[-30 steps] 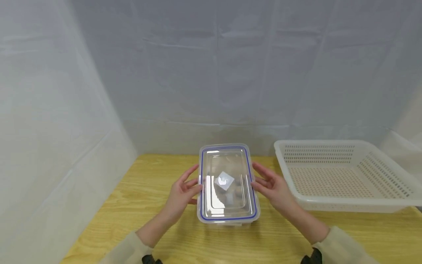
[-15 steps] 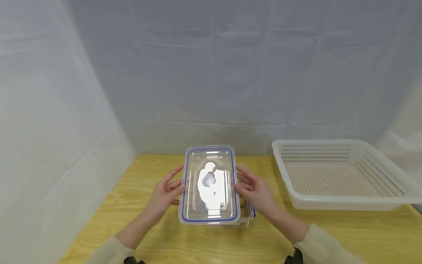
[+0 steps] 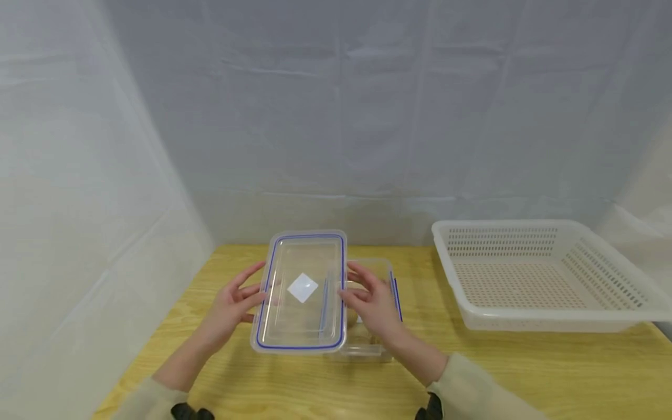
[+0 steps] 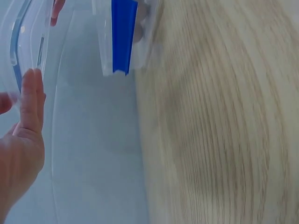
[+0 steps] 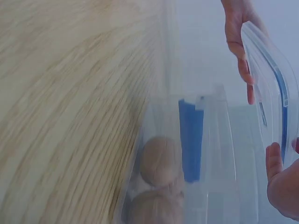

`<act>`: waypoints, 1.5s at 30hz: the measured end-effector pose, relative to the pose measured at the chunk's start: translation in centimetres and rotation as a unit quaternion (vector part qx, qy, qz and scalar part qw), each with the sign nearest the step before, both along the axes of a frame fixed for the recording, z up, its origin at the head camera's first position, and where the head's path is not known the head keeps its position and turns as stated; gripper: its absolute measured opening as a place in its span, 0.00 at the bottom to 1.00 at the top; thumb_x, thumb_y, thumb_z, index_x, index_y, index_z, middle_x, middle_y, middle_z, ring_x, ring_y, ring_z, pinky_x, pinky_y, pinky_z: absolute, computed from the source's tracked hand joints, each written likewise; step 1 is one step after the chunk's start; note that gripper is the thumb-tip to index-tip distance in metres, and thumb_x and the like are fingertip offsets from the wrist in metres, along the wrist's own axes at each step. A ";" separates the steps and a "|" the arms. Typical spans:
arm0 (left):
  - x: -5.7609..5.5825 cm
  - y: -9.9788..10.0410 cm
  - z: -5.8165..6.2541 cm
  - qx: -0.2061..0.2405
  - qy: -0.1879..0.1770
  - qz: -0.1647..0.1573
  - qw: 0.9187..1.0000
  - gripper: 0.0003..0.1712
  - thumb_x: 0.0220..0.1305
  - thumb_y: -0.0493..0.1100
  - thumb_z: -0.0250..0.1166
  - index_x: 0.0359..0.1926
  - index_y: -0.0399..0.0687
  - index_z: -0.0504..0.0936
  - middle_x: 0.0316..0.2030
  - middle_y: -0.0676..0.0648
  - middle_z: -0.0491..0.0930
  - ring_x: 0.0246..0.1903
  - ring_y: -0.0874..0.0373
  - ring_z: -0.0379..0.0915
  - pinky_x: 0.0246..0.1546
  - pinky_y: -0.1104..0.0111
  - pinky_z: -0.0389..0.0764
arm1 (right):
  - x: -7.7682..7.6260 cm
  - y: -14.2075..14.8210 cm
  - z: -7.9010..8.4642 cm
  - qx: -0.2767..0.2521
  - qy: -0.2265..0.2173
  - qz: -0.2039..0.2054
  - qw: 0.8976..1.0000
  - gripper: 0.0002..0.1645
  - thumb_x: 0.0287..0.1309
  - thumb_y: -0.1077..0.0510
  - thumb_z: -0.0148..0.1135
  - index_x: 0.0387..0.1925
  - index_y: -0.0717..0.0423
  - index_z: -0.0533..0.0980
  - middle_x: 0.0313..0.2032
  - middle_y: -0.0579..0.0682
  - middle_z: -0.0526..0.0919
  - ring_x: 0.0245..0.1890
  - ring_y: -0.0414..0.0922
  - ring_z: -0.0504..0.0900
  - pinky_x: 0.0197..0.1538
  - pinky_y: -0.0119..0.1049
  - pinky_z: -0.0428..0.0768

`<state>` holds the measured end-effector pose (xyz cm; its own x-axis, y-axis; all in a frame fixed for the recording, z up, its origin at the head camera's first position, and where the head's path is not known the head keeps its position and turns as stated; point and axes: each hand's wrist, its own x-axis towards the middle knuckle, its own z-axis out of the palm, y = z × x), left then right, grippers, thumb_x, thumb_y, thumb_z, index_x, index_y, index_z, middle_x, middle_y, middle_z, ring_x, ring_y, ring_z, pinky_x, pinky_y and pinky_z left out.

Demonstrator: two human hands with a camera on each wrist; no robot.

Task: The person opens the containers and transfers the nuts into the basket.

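My left hand (image 3: 226, 309) and right hand (image 3: 375, 306) hold a clear food-container lid (image 3: 300, 262) by its two long sides, thumbs at the upper edge. The lid has a blue seal and a white diamond-shaped sticker (image 3: 303, 287). It is raised, to the left of and partly overlapping the clear plastic food container (image 3: 364, 350) on the table. In the right wrist view, round brown things (image 5: 160, 161) lie inside the container, their kind unclear. A blue-edged side latch (image 5: 191, 142) shows on its wall. The lid and right hand partly hide the container in the head view.
A white perforated plastic basket (image 3: 525, 321) stands on the right of the wooden table (image 3: 294, 385). White sheeting (image 3: 336, 146) hangs behind and at the sides.
Both hands have moved left with the lid, from over the container to its left side. The container and its contents have come into view beneath it.
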<state>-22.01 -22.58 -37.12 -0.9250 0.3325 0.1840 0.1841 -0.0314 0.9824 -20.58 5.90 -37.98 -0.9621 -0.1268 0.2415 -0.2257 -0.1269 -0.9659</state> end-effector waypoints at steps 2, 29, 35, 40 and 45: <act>0.0 -0.6 0.1 -0.010 0.001 0.001 1.000 0.36 0.70 0.32 0.57 0.74 0.38 0.52 0.48 0.54 0.83 0.40 0.55 0.83 0.33 0.61 0.83 | -0.1 -0.7 -0.1 -0.007 0.002 0.001 1.000 0.33 0.60 0.73 0.60 0.66 0.65 0.64 0.57 0.67 0.73 0.47 0.56 0.82 0.46 0.37 0.80; 0.4 -8.3 -0.4 -0.105 -0.004 0.051 0.993 0.33 0.70 0.34 0.57 0.73 0.52 0.59 0.49 0.61 0.81 0.44 0.63 0.79 0.36 0.62 0.81 | -0.7 -9.4 -0.9 -0.032 -0.042 -0.001 0.999 0.31 0.58 0.73 0.61 0.63 0.61 0.67 0.52 0.60 0.75 0.41 0.50 0.82 0.41 0.37 0.81; 0.4 -9.7 -0.5 -0.144 -0.026 0.051 0.988 0.35 0.71 0.37 0.57 0.74 0.50 0.55 0.58 0.40 0.75 0.46 0.65 0.77 0.38 0.58 0.80 | -0.7 -10.9 -1.6 -0.021 -0.049 -0.014 0.998 0.31 0.56 0.75 0.62 0.61 0.61 0.69 0.51 0.59 0.76 0.39 0.50 0.83 0.39 0.38 0.82; 0.2 -10.6 -0.9 -0.145 -0.049 0.032 0.988 0.36 0.71 0.37 0.57 0.74 0.46 0.51 0.56 0.45 0.77 0.45 0.60 0.79 0.38 0.56 0.81 | -0.5 -11.7 -2.1 -0.017 -0.049 -0.012 0.999 0.29 0.57 0.75 0.61 0.60 0.62 0.70 0.50 0.59 0.75 0.37 0.46 0.82 0.38 0.36 0.81; 0.0 -11.4 -1.2 -0.159 -0.057 0.028 0.985 0.37 0.71 0.38 0.58 0.74 0.45 0.51 0.60 0.36 0.73 0.44 0.60 0.79 0.37 0.56 0.81 | -0.3 -12.5 -2.5 -0.022 -0.068 -0.017 0.997 0.28 0.55 0.76 0.61 0.58 0.62 0.71 0.49 0.58 0.76 0.36 0.45 0.82 0.38 0.36 0.82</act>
